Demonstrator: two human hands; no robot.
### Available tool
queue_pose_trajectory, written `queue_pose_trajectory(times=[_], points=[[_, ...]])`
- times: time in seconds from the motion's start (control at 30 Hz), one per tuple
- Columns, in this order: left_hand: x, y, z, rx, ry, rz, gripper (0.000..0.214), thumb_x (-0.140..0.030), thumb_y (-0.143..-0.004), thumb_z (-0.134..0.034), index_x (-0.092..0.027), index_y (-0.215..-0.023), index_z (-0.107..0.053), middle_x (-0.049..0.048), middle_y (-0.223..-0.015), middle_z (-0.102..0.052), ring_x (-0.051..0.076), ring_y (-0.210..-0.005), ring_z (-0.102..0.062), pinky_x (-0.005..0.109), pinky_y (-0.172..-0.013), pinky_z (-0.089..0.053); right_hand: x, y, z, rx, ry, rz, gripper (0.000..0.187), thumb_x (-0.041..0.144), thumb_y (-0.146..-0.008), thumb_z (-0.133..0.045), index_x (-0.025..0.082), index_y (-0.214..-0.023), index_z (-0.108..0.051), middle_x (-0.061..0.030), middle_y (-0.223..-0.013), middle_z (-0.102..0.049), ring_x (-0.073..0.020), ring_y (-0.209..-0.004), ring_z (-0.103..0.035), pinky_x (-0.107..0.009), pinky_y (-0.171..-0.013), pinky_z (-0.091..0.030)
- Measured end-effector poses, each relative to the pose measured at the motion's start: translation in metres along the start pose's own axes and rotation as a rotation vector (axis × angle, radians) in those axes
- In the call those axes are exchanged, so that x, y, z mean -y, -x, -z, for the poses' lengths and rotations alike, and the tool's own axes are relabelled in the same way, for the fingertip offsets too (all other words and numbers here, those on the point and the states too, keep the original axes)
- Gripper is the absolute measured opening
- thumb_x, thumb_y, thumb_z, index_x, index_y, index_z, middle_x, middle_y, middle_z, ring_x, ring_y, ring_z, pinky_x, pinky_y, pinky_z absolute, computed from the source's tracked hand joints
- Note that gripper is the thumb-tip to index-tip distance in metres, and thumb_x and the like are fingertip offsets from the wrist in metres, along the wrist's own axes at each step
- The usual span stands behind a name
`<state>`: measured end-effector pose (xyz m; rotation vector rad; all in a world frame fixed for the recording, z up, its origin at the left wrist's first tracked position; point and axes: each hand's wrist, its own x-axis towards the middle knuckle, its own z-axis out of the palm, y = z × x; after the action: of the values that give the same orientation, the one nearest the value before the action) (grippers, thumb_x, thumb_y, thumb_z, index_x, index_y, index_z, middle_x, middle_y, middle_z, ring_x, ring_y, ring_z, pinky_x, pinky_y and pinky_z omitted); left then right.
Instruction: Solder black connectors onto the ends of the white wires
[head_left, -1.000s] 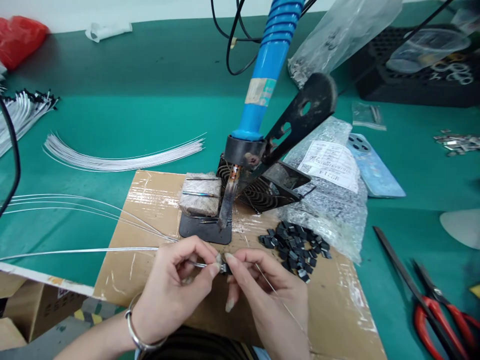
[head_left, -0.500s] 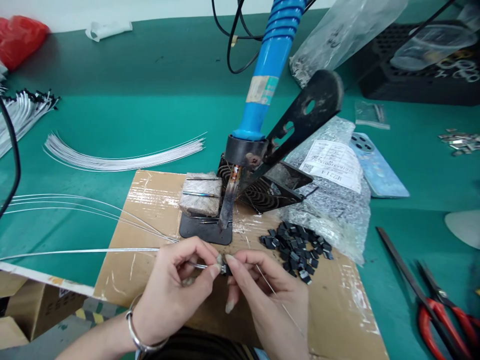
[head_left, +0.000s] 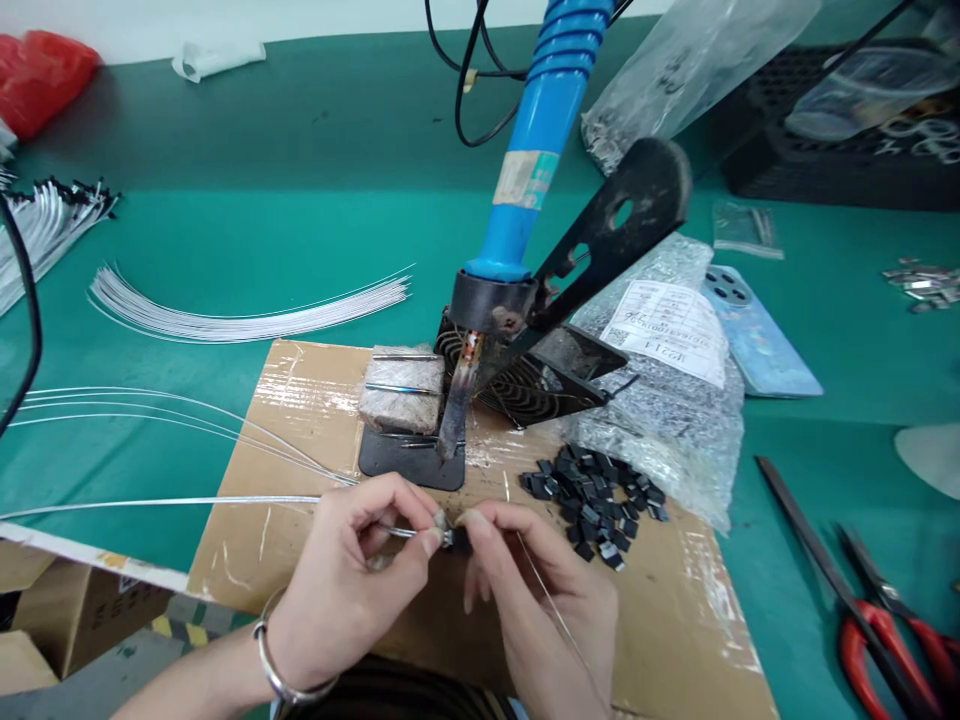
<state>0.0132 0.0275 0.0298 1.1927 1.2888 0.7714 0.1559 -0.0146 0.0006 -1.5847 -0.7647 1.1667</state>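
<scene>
My left hand [head_left: 375, 575] is closed in a pinch on a thin white wire [head_left: 247, 499], close to its metal-tipped end. At the fingertips, a small black plastic housing [head_left: 460, 543] sits at that end; how far it is fitted on cannot be told. My right hand [head_left: 536, 595] pinches the housing from the other side, thumb against finger, partly hiding it. A thin length of solder wire [head_left: 551, 600] passes between the right hand's fingers and across its back. Just ahead of both hands, a blue-handled soldering iron [head_left: 517, 190] rests tip-down in its stand [head_left: 491, 303].
Loose black housings [head_left: 592, 495] lie in a pile right of the hands on the cardboard [head_left: 675, 620]. Scissors [head_left: 885, 620] and tweezers [head_left: 810, 540] lie far right. A white wire bundle [head_left: 255, 325], bubble-wrap bag [head_left: 667, 400] and blue phone [head_left: 765, 330] lie farther back.
My right hand has shifted slightly right, its thumb drawing back a little and its lower fingers curling. The left hand stays almost still.
</scene>
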Motion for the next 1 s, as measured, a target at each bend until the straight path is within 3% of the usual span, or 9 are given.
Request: queue_pose_trajectory(times=[0.13, 0.3, 0.37, 0.43, 0.53, 0.67, 0.73, 1.0], points=[[0.0, -0.002, -0.001, -0.01, -0.025, -0.009, 0.011, -0.021, -0.083, -0.068, -0.017, -0.072, -0.067, 0.0076, -0.079, -0.077, 0.014, -0.063, -0.061, 0.022, -0.056, -0.045, -0.008, 0.001, 0.009, -0.026, 0.185, 0.239, 0.037, 0.047, -0.112, -0.045, 0.031, -0.114, -0.079, 0.0036, -0.068, -0.053, -0.012, -0.054, -0.05, -0.025, -0.054, -0.042], [0.001, -0.005, 0.0, -0.026, -0.061, 0.021, 0.014, -0.025, -0.083, -0.067, -0.017, -0.072, -0.066, 0.0086, -0.083, -0.075, 0.012, -0.059, -0.052, 0.025, -0.052, -0.035, -0.009, 0.002, 0.02, 0.039, 0.373, 0.343, 0.031, 0.033, -0.113, -0.043, 0.035, -0.142, -0.057, 0.0087, -0.067, -0.064, -0.0112, -0.049, -0.052, -0.023, -0.052, -0.042], [0.001, -0.006, 0.0, -0.034, -0.062, 0.021, 0.013, -0.024, -0.082, -0.067, -0.016, -0.072, -0.066, 0.0084, -0.083, -0.075, 0.011, -0.056, -0.047, 0.025, -0.051, -0.032, -0.006, 0.002, 0.023, 0.067, 0.415, 0.386, 0.024, 0.031, -0.112, -0.045, 0.032, -0.133, -0.057, 0.0089, -0.066, -0.064, -0.0113, -0.05, -0.055, -0.023, -0.054, -0.044], [0.001, -0.008, 0.001, -0.04, -0.053, 0.011, 0.012, -0.024, -0.081, -0.067, -0.017, -0.072, -0.066, 0.0079, -0.083, -0.074, 0.01, -0.055, -0.045, 0.024, -0.051, -0.032, -0.002, 0.0, 0.027, 0.079, 0.437, 0.403, 0.015, 0.031, -0.111, -0.047, 0.029, -0.105, -0.06, 0.0078, -0.066, -0.058, -0.0115, -0.054, -0.054, -0.023, -0.057, -0.044], [0.001, -0.011, 0.002, -0.05, -0.048, -0.006, 0.011, -0.024, -0.081, -0.066, -0.017, -0.073, -0.066, 0.0074, -0.081, -0.074, 0.011, -0.056, -0.046, 0.024, -0.053, -0.035, 0.003, -0.001, 0.031, 0.189, 0.443, 0.406, 0.032, 0.029, -0.108, -0.052, 0.025, -0.076, -0.048, 0.0067, -0.065, -0.048, -0.0114, -0.056, -0.05, -0.024, -0.056, -0.039], [0.003, -0.012, 0.003, -0.058, -0.072, -0.007, 0.012, -0.024, -0.083, -0.065, -0.017, -0.073, -0.065, 0.0075, -0.082, -0.075, 0.012, -0.058, -0.05, 0.025, -0.052, -0.033, 0.005, -0.003, 0.029, 0.389, 0.392, 0.451, 0.027, 0.02, -0.103, -0.06, 0.025, -0.079, -0.052, 0.0075, -0.068, -0.051, -0.0104, -0.058, -0.05, -0.024, -0.054, -0.037], [0.004, -0.013, 0.003, -0.056, -0.077, -0.005, 0.011, -0.024, -0.082, -0.065, -0.017, -0.073, -0.065, 0.0076, -0.082, -0.076, 0.012, -0.058, -0.05, 0.025, -0.052, -0.032, 0.006, -0.004, 0.025, 0.416, 0.351, 0.499, 0.022, 0.014, -0.102, -0.062, 0.025, -0.084, -0.056, 0.0068, -0.073, -0.057, -0.0103, -0.062, -0.054, -0.023, -0.057, -0.041], [0.001, -0.017, 0.002, -0.065, -0.062, -0.008, 0.01, -0.024, -0.08, -0.065, -0.018, -0.072, -0.065, 0.0072, -0.082, -0.075, 0.012, -0.057, -0.045, 0.025, -0.051, -0.032, 0.007, -0.006, 0.016, 0.106, 0.285, 0.537, 0.024, 0.01, -0.1, -0.064, 0.025, -0.083, -0.056, 0.0016, -0.09, -0.063, -0.0118, -0.081, -0.064, -0.023, -0.076, -0.049]])
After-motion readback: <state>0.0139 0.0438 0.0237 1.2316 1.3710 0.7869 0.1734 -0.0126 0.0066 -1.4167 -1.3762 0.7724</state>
